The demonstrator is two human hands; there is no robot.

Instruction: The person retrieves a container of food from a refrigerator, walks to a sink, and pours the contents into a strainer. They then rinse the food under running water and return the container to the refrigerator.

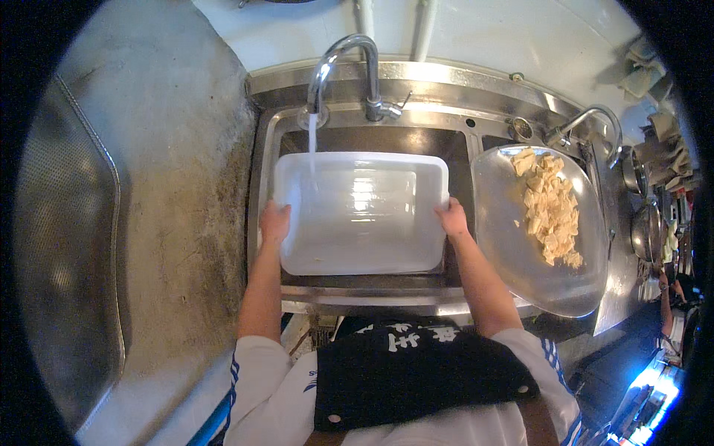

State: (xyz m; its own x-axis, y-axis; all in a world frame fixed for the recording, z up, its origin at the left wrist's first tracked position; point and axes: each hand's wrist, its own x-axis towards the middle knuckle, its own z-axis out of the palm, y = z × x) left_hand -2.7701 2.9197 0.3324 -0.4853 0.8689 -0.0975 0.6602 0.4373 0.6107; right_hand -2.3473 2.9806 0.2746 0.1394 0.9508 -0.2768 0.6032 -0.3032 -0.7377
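A white rectangular plastic tub [334, 240] sits over the stainless steel sink basin [457, 145]. My left hand [275, 221] grips its left rim, thumb over the edge; my right hand [452, 217] grips the right rim the same way. From the chrome gooseneck faucet [372, 72], water runs into the tub's upper left part. A small pale scrap lies on the tub's floor near the front. Right of the tub, a large metal tray [502, 267] holds a heap of pale yellow, torn or cut food pieces [549, 206] that I cannot identify.
A second faucet [616, 134] arches behind the tray, beside a small strainer [520, 129]. Metal bowls [646, 231] stand farther right. At left are a stained worktop [178, 223] and a perforated metal surface [67, 240]. Another person's arm [666, 306] shows at the far right.
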